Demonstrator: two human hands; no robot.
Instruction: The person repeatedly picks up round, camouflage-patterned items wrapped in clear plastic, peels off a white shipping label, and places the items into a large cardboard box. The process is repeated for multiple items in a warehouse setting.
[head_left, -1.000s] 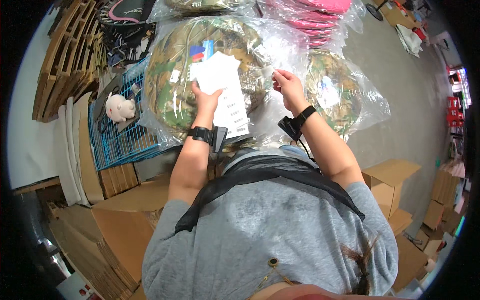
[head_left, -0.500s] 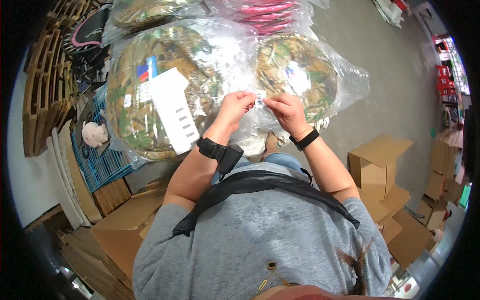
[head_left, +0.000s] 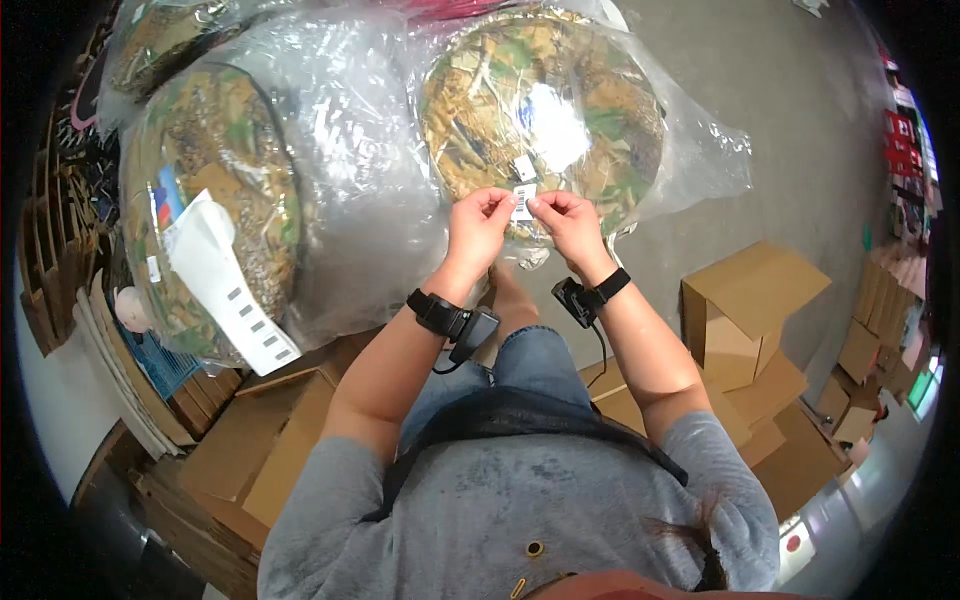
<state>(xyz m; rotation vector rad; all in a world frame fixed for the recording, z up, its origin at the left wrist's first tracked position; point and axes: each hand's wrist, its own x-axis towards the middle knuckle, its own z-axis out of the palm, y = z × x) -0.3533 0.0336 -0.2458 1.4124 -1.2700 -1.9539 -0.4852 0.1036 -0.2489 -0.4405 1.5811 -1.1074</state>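
The left hand (head_left: 478,222) and right hand (head_left: 568,218) pinch a small white label (head_left: 523,200) between their fingertips at upper centre, in front of a camouflage cushion in a clear plastic bag (head_left: 545,120). Cardboard boxes (head_left: 745,310) sit at right.

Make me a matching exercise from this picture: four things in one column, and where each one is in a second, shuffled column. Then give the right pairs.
Things
1. small label
2. long label strip
3. open cardboard box
4. right-hand camouflage cushion

Places
A. on the floor to the person's right
B. pinched between the left hand and right hand
C. in a clear bag just beyond the hands
D. lying on the left-hand bagged cushion

Pairs: 1-B, 2-D, 3-A, 4-C
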